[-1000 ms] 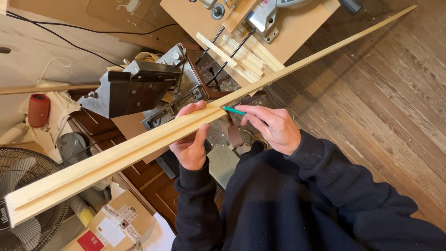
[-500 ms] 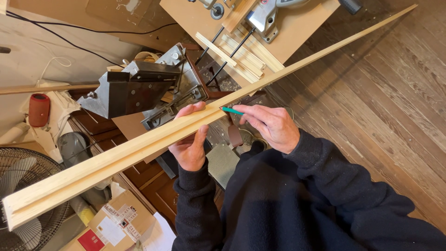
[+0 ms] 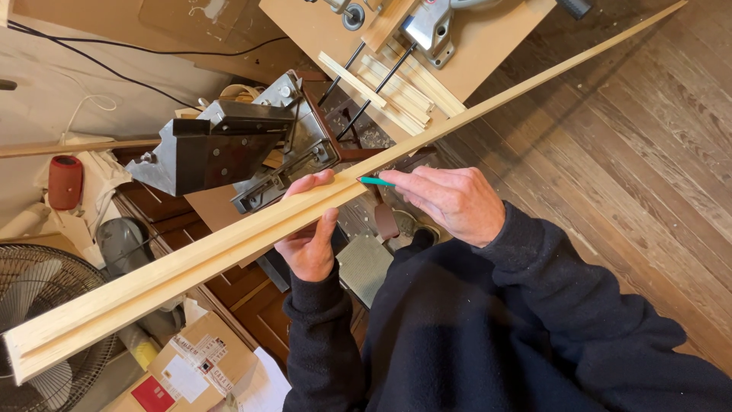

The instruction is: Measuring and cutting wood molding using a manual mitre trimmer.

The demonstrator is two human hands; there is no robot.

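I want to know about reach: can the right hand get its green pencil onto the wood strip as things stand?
Probably yes. The right hand holds the green pencil with its tip at the wood strip, nothing between, while the left hand grips the strip beside it.

Bright, even, sharp daylight

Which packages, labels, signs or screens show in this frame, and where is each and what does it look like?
Cardboard box: bottom left, below the long wooden strip that the left hand grips; brown, rectangular.
White label: on the box top, rectangular.
Red label: box's near corner, small.
No signs or screens visible.
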